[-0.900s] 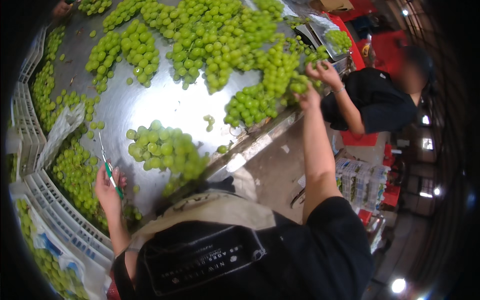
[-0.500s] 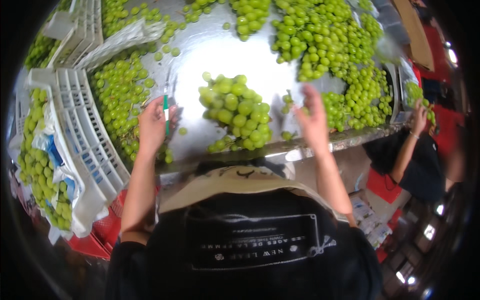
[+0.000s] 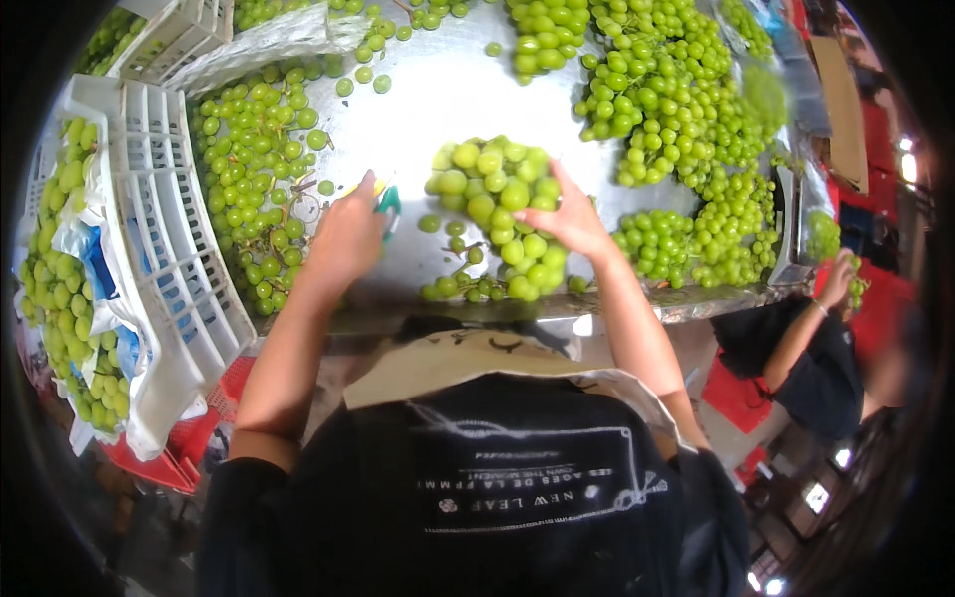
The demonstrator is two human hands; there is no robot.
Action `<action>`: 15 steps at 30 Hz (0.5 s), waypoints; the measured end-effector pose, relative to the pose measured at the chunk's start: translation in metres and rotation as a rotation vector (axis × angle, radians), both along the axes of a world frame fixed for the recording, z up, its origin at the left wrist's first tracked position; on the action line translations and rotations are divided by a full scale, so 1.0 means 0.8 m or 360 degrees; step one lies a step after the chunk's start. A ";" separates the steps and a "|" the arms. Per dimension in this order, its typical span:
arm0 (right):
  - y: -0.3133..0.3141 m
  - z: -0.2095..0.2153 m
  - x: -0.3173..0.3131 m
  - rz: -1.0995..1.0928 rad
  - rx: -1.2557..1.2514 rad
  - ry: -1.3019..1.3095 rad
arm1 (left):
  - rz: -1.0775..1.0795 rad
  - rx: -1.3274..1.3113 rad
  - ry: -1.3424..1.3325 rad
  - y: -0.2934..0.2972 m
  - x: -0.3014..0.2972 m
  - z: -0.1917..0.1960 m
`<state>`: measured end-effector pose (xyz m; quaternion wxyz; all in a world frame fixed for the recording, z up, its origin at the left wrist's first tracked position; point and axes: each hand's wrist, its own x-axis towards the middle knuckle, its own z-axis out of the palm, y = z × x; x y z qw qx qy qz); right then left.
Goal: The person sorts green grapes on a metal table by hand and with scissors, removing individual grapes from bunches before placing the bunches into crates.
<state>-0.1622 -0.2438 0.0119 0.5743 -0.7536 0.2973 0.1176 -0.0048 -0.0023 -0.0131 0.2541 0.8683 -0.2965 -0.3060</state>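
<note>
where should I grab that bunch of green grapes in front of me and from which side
Probably cup the grape bunch from its right flank, where the right hand already rests. It lies flat on the metal table; its stem is hidden, so support the wide upper part.

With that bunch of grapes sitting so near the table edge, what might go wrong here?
The bunch of grapes under the right hand lies close to the metal table's front edge, so loose grapes there might roll off. The left hand holds small green-handled scissors near the bunch; a slip could nick fruit or fingers.

bare steel table (image 3: 448,95) between grape heaps (image 3: 254,169), white crate (image 3: 164,229) blocking left
</note>
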 end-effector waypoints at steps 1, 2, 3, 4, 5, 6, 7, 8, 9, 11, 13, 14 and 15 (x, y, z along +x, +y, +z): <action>-0.011 -0.019 -0.003 -0.0058 0.0027 -0.0024 | 0.0003 -0.0060 -0.0015 -0.001 0.002 -0.002; -0.021 -0.032 -0.009 -0.0117 0.0054 -0.0047 | 0.0031 -0.0026 0.0014 -0.004 0.002 0.001; -0.026 -0.027 -0.007 -0.0268 0.0182 0.0027 | 0.0060 0.0010 0.0044 -0.007 0.003 0.010; -0.028 -0.031 -0.008 -0.0315 0.0269 -0.0022 | 0.0089 0.0045 0.0076 -0.009 0.003 0.015; -0.029 -0.039 -0.011 -0.0363 0.0356 -0.0072 | 0.0061 0.0029 0.0045 -0.008 0.002 0.012; -0.029 -0.041 -0.009 -0.0404 0.0449 -0.0126 | 0.0042 0.0018 0.0009 -0.005 0.001 0.008; -0.029 -0.039 -0.011 -0.0257 0.0361 -0.0116 | 0.0021 0.0007 -0.0026 -0.002 -0.001 0.006; -0.026 -0.035 -0.012 -0.0198 0.0253 -0.0124 | 0.0011 0.0032 -0.0053 -0.002 -0.002 0.008; -0.018 -0.030 -0.013 -0.0140 0.0149 -0.0132 | 0.0000 0.0062 -0.0080 -0.002 -0.003 0.009; -0.008 -0.028 -0.011 -0.0015 0.0039 -0.0033 | -0.0042 -0.0018 -0.0249 0.000 -0.006 0.012; 0.002 -0.033 -0.015 0.0007 0.0100 -0.0049 | -0.0109 -0.0244 -0.0533 0.002 -0.012 0.019; 0.006 -0.035 -0.018 0.0016 0.0130 -0.0057 | -0.0097 -0.0128 -0.0241 -0.001 -0.015 0.027; 0.009 -0.028 -0.016 0.0015 0.0110 -0.0014 | -0.0083 -0.0011 0.0052 -0.005 -0.020 0.042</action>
